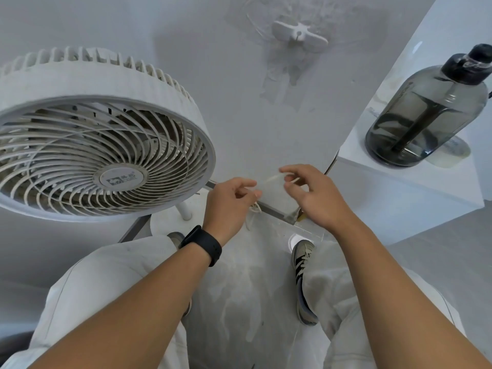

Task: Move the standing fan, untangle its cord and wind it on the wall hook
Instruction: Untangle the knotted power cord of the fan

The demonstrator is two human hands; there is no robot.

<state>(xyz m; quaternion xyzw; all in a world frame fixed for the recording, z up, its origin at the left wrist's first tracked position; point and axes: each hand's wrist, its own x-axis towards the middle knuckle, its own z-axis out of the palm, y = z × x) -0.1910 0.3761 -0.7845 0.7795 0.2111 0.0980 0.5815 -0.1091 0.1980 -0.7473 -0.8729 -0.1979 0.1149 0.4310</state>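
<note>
The pale grey plaster wall (239, 115) fills most of the view, and the grey floor (239, 288) lies below it. At nine o'clock stands the round white plastic standing fan (101, 145), its grille tilted upward toward the camera, with its thin white pole (184, 210) going down to a round base near the person's feet. At three o'clock there is a white block-shaped counter (415, 187), and on it stands a large smoky-grey transparent water bottle (423, 115) with a black cap. A dark straw runs down inside the bottle; I cannot tell whether there is water in it.

At twelve o'clock the small white plastic wall hook (299, 33) is fixed on the wall, with nothing wound on it.

Near the centre, both hands work on the thin white cord (269, 180). The left hand (230, 203), with a black watch (203, 245) on the wrist, pinches the cord between thumb and forefinger, and a small tangle hangs just under it. The right hand (316, 195), at about two o'clock from the left one, pinches the other end of this short stretch with its fingertips, the other fingers curled loosely. The cord is blurred between them.
</note>
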